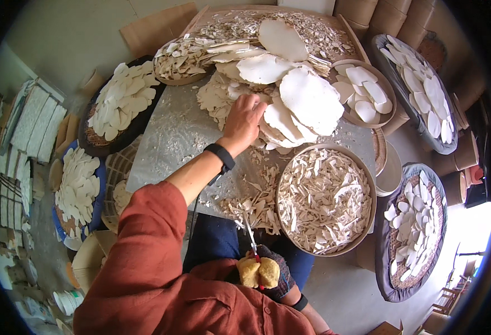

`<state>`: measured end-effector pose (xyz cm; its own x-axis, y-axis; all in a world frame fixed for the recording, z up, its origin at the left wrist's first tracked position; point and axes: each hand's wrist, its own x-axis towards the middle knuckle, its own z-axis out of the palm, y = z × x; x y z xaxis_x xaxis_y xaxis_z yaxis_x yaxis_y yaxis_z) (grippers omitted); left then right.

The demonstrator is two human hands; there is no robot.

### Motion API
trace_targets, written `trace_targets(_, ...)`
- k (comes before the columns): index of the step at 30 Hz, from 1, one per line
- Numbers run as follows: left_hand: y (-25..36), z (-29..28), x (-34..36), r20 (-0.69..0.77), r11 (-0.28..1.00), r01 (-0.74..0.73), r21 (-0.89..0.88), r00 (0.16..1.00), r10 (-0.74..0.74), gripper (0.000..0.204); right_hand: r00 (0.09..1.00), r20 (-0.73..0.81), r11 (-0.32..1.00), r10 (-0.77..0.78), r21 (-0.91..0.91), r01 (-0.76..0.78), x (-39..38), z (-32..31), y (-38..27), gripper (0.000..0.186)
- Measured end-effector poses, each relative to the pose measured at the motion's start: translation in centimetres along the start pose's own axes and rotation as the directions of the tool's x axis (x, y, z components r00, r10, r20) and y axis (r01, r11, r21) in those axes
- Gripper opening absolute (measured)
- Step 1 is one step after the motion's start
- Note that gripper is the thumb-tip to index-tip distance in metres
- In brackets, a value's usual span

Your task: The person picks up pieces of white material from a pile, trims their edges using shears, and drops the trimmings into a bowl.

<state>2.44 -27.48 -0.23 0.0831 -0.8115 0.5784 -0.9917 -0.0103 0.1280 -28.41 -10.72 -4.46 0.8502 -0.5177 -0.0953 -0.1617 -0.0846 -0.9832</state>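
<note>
My left hand [242, 126], bare with a black wristband, reaches into a heap of thin, pale dried slices [311, 101] on the metal table. Its fingers are curled at the edge of a slice; the fingertips are partly hidden. Near my lap, my right hand [277, 272] wears a dark knitted glove and is closed around a pair of scissors [250, 234]. Yellow padding [259, 272] covers the scissors' handles, and the blades point up toward the table edge. Beside them stands a round tray [325, 201] of cut strips, with loose clippings [256, 204] at its left.
At the table's back lie small scraps [326, 33] and a round basket of pieces [178, 61]. A round tray of oval slices [365, 94] stands at the right. Cloth-rimmed baskets [415, 234] of slices stand on both sides. Bare metal tabletop [167, 139] shows at left.
</note>
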Motion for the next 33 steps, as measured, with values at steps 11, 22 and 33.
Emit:
trace_targets(11, -3.5, -6.4, -3.9, 0.269, 0.653, 0.512, -0.558, 0.856, -0.441, 0.021, 0.993, 0.016, 0.93, 0.119, 0.349, -0.117, -0.7, -0.2, 0.2, 0.033)
trace_targets(22, -3.8, -9.8, -14.5, 0.557, 0.396, 0.756, -0.522, 0.653, -0.514, 0.02, 0.985, 0.088, 0.876, 0.146, 0.451, -0.17, 1.1, 1.0, 2.7, 0.033)
trace_targets(33, 5.5, -9.6, -15.9, 0.588, -0.276, 0.53, -0.802, 0.621, -0.517, 0.033, 0.98, 0.2, -0.235, 0.003, 0.952, -0.194, 4.8, 3.7, 6.7, 0.045)
